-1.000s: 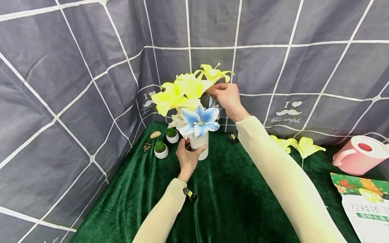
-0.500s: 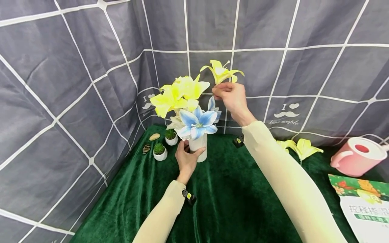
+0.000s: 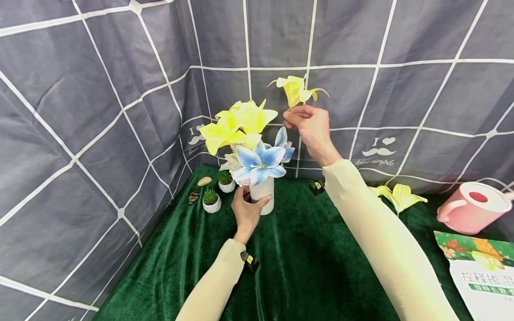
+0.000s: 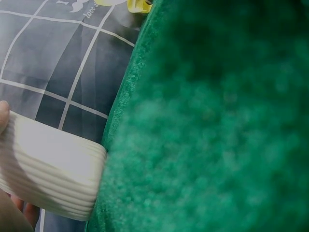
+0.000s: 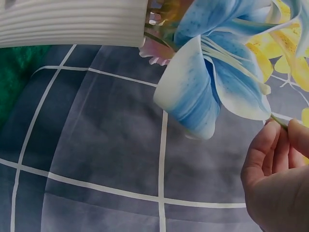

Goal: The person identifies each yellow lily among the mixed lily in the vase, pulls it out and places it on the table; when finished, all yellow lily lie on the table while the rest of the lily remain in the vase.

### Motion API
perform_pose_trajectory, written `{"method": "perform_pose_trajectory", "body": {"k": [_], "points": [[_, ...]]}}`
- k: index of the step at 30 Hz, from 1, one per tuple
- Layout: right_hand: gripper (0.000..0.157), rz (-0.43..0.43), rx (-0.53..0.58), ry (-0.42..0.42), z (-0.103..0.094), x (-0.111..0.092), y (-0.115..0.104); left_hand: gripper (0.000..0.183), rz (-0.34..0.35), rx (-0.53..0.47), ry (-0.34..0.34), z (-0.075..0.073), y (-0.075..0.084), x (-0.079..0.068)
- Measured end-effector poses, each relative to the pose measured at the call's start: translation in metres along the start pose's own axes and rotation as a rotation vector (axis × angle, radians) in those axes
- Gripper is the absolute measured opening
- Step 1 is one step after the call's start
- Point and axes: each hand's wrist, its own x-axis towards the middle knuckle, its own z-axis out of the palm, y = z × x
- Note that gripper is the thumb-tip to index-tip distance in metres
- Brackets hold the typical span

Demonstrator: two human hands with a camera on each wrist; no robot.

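A white ribbed vase (image 3: 263,196) stands upright on the green cloth, and my left hand (image 3: 247,211) grips its lower part, thumb in front. In the left wrist view the ribbed side of the vase (image 4: 58,169) shows with fingertips at its edge. Yellow lilies (image 3: 229,127), a blue lily (image 3: 260,163) and whitish blooms fill the vase. Up to the right, my right hand (image 3: 313,129) pinches a single yellow lily (image 3: 295,89) just beneath its bloom. In the right wrist view a thin green stem (image 5: 279,122) lies between thumb and fingers, near a blue lily (image 5: 217,82).
Two small potted succulents (image 3: 211,200), a tan stone (image 3: 204,181) and a striped object (image 3: 193,197) sit left of the vase. To the right are more yellow lilies (image 3: 403,198), a pink mug-like pot (image 3: 470,207) and a printed packet (image 3: 478,272). Grey checked curtain (image 3: 345,35) hangs behind.
The pinched yellow lily has moved right and up, away from the bunch, and its bloom has turned. My left hand stays on the vase.
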Motion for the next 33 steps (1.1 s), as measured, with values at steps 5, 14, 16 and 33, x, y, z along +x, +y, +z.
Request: {"method": "perform_pose_trajectory", "body": {"k": [5, 14, 16, 33], "points": [[0.012, -0.012, 0.021, 0.009, -0.003, -0.001, 0.004, 0.06, -0.007, 0.002, 0.002, 0.0, 0.0, 0.0], [0.011, -0.065, 0.084, 0.042, -0.007, -0.002, 0.001, 0.061, -0.014, 0.006, -0.001, -0.001, -0.001, -0.001], [0.008, -0.079, 0.121, 0.054, -0.008, -0.003, -0.002, 0.061, -0.007, 0.006, 0.002, -0.001, -0.001, -0.001], [0.008, -0.134, 0.197, 0.209, -0.022, -0.012, -0.01, 0.061, 0.008, -0.012, 0.003, -0.001, -0.002, 0.0]]}}
